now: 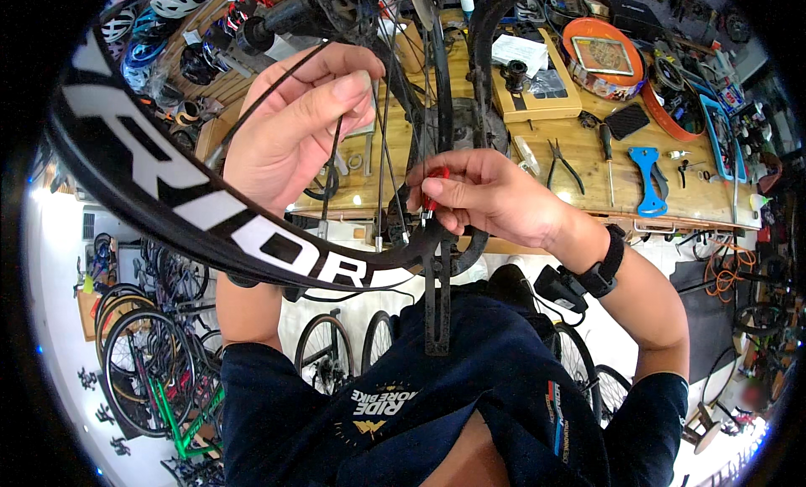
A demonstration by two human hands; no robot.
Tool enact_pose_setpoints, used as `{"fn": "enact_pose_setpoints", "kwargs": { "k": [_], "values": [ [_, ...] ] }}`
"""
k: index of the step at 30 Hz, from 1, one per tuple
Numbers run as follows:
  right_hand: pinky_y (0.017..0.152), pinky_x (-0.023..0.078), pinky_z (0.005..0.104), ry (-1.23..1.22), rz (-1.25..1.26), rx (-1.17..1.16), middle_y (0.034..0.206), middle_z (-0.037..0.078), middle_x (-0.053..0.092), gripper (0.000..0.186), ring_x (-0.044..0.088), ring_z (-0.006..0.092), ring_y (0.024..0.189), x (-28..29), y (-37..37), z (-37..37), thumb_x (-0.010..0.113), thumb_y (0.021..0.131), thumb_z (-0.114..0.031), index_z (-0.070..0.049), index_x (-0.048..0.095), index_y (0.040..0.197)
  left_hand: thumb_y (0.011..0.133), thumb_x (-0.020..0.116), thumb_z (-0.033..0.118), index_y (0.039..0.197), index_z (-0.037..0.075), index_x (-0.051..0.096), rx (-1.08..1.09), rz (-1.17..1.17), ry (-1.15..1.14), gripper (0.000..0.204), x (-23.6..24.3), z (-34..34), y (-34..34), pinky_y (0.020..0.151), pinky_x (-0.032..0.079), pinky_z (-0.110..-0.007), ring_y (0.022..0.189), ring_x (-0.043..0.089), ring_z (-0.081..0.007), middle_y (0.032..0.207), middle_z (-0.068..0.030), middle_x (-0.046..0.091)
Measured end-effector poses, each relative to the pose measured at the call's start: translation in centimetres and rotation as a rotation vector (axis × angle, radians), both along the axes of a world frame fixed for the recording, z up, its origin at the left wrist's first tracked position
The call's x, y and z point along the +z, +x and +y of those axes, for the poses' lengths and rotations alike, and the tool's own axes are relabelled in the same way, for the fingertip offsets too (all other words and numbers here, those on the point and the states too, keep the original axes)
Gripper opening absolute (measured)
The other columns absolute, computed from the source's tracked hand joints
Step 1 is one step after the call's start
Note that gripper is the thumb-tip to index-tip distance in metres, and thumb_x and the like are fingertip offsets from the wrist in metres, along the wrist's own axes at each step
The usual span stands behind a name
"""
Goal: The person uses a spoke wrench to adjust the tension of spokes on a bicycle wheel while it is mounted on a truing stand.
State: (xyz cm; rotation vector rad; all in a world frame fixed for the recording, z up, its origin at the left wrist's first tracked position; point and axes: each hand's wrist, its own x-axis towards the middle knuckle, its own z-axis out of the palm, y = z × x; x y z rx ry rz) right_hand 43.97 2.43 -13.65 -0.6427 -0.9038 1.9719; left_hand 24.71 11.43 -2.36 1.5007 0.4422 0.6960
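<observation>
A black bicycle rim [159, 185] with large white lettering curves from the upper left down to the middle, held in a black truing stand [437, 302]. My left hand [294, 126] is raised above the rim and pinches a thin black spoke [332, 172] between thumb and fingers. My right hand [491, 193], with a black strap on its wrist, grips a small red spoke tool [431, 191] at the rim's inner edge, beside several silver spokes [382, 151]. The tool's tip is hidden by my fingers.
Behind the wheel is a wooden workbench [588, 193] with pliers [562, 164], a screwdriver [608, 155], a blue flat tool [648, 180] and an orange round tray [604, 54]. Helmets [176, 0] hang at the upper left. Bicycles [151, 361] stand at the lower left.
</observation>
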Motion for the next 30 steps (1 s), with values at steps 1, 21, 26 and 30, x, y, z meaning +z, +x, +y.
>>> {"fn": "enact_pose_setpoints", "kwargs": {
  "k": [1,21,26,30],
  "values": [
    [0.061,0.045,0.0194,0.038,-0.069,-0.013,0.095,0.005,0.066,0.03,0.054,0.006,0.067,0.1,0.0,-0.1,0.06,0.097,-0.018,0.003,0.056,0.118,0.093,0.061,0.016,0.114,-0.004,0.06,-0.014,0.0,0.001,0.029,0.0,0.0,-0.1,0.074,0.038,-0.026,0.064,0.04,-0.0066,0.076,0.0008,0.051],
    [0.057,0.045,0.0188,0.141,-0.202,0.074,0.086,0.005,0.068,0.029,0.054,0.0056,0.063,0.6,-0.3,1.3,0.069,0.091,-0.022,0.002,0.062,0.106,0.094,0.06,0.012,0.115,-0.006,0.06,-0.032,-0.066,-0.077,0.027,0.5,0.2,-0.4,0.072,0.043,-0.023,0.074,0.051,-0.0078,0.085,-0.0026,0.059],
    [0.053,0.043,0.0194,0.127,-0.236,0.018,0.081,0.004,0.067,0.027,0.052,0.0056,0.058,0.8,-0.6,1.2,0.072,0.088,-0.02,0.002,0.063,0.1,0.094,0.06,0.019,0.12,-0.007,0.056,-0.016,-0.017,-0.028,0.037,0.6,0.3,-0.3,0.075,0.041,-0.026,0.066,0.041,-0.0057,0.083,-0.0007,0.051],
    [0.051,0.042,0.0206,0.064,-0.406,-0.063,0.076,0.002,0.064,0.026,0.05,0.0054,0.055,1.2,-1.1,0.8,0.074,0.087,-0.02,0.002,0.064,0.095,0.093,0.062,0.014,0.114,-0.007,0.059,0.06,0.005,-0.057,0.029,0.2,-0.4,-0.2,0.071,0.039,-0.023,0.072,0.047,-0.0072,0.081,-0.0018,0.056]
  ]
}}
